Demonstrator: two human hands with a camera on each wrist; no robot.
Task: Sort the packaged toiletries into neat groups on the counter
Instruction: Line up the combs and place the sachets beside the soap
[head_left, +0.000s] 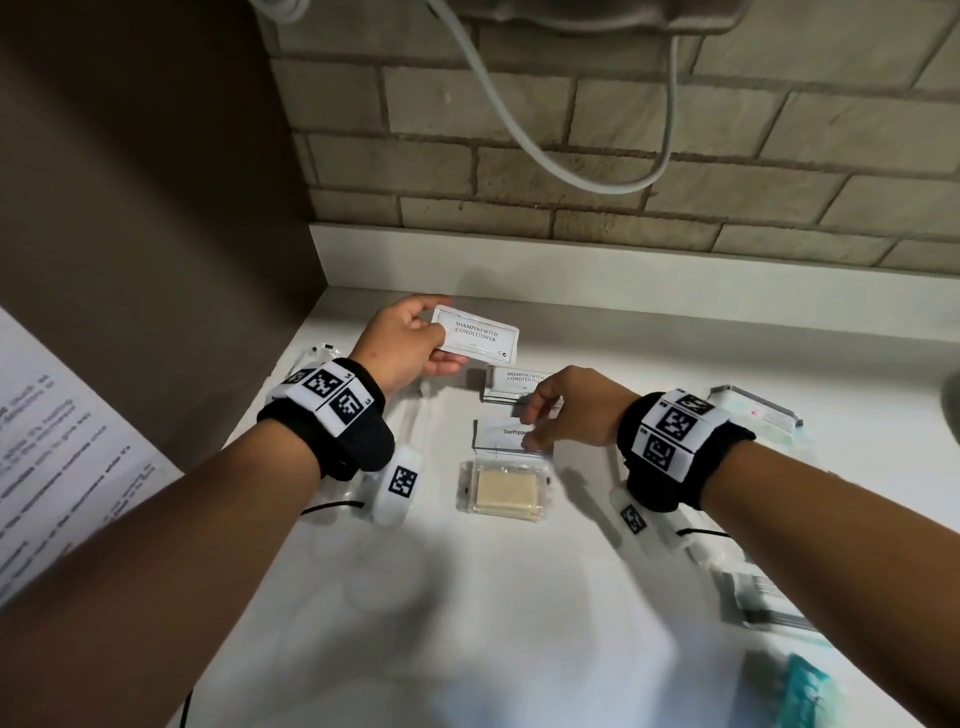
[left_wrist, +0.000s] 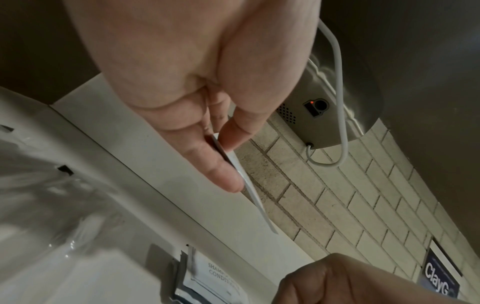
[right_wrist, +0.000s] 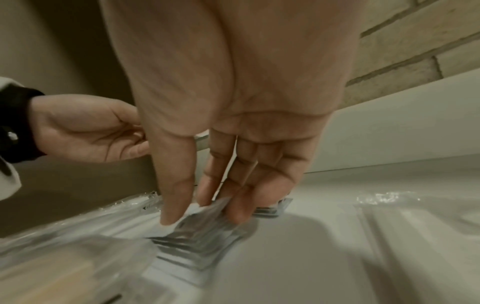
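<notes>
My left hand (head_left: 415, 343) pinches a white sachet marked shampoo with conditioner (head_left: 475, 333) by its left end and holds it above the white counter (head_left: 675, 353). The left wrist view shows that sachet (left_wrist: 246, 185) edge-on between thumb and fingers. Just right of it lies a small stack of the same shampoo sachets (head_left: 514, 387). My right hand (head_left: 545, 421) is down on a stack of toothpaste sachets (head_left: 501, 436). In the right wrist view its thumb and fingers pinch the top toothpaste sachet (right_wrist: 215, 205), whose edge curls up. A wrapped soap bar (head_left: 503, 491) lies in front.
Clear-wrapped long packets (head_left: 415, 415) lie under my left wrist. More packets sit at the right (head_left: 758, 410) and front right (head_left: 763, 597), with a teal item (head_left: 800, 686). A brown side wall (head_left: 156, 208) closes the left; a white cord (head_left: 519, 119) hangs on the tiled back wall.
</notes>
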